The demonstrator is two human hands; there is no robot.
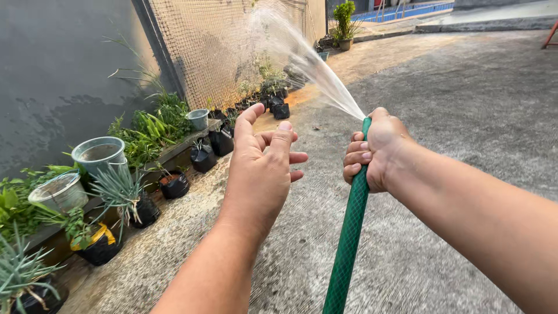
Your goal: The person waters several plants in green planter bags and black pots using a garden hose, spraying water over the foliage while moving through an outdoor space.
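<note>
The right hand [375, 152] is gripping a green garden hose [349, 232] just below its open end, with the fingers [356, 158] wrapped fully around it and clamped on the hose body. The thumb is pressing over the outlet (the exact amount of cover is hard to judge from this angle), and a fan of water spray [308, 61] is leaving the end upward and to the left.

The hose is running with its long axis nearly vertical in the head view, tilted slightly to the right toward its top, from the bottom edge of the frame up into the right fist. It is lying to the right of the left hand [261, 166], close beside it but apart from it; the right hand is the one in contact.

The left hand is hovering palm away from the camera, wrist extended forward, holding nothing. Its fingers [282, 142] are apart and loosely curled toward the hose, with the thumb pointing up.

The spray is arcing toward a row of potted plants [139, 192] in black bags and grey pots [99, 154], standing along a dark wall [52, 70] and a mesh fence [209, 46]. The concrete ground [465, 104] beneath both forearms is looking damp in patches.
</note>
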